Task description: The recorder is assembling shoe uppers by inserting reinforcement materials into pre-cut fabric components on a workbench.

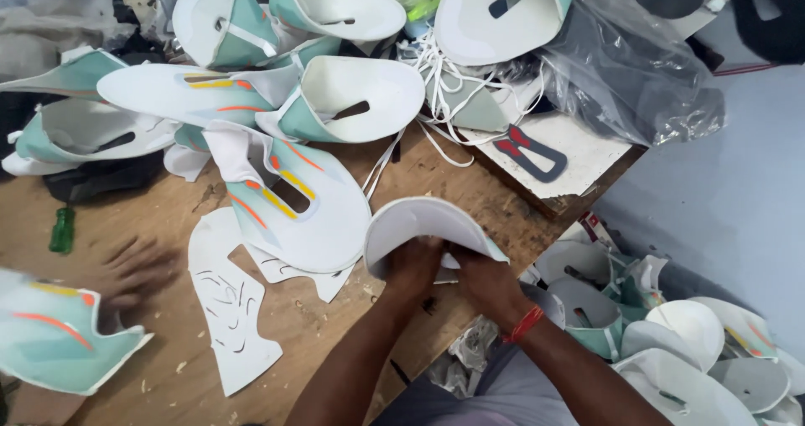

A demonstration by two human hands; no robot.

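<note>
A curved white shoe-upper piece (423, 225) is held just above the near edge of the wooden desk (168, 225), its pale outer face arching upward and a sliver of teal showing at its right end. The left hand (412, 265) grips it from below on the left, fingers closed around the lower edge; the right hand (486, 279), with a red band (524, 324) at the wrist, grips the right side in the same way — both sets of fingers are curled tight on the piece.

Just beside it to the left lies a flat upper (293, 204) in white and teal with yellow and orange stripes, and in front of that a white paper pattern (231, 309) marked with pen scribbles. Farther back, folded teal-and-white uppers (348, 99) lie heaped together, with a tangle of white laces (436, 82) and a crumpled clear plastic bag (646, 74) to the right.

At the far left a blurred hand of another person (134, 267) rests on the desk near a teal upper (59, 334); a small green bottle (62, 229) stands behind it. Below the desk's right edge — on the floor — more uppers (696, 350) are piled.
</note>
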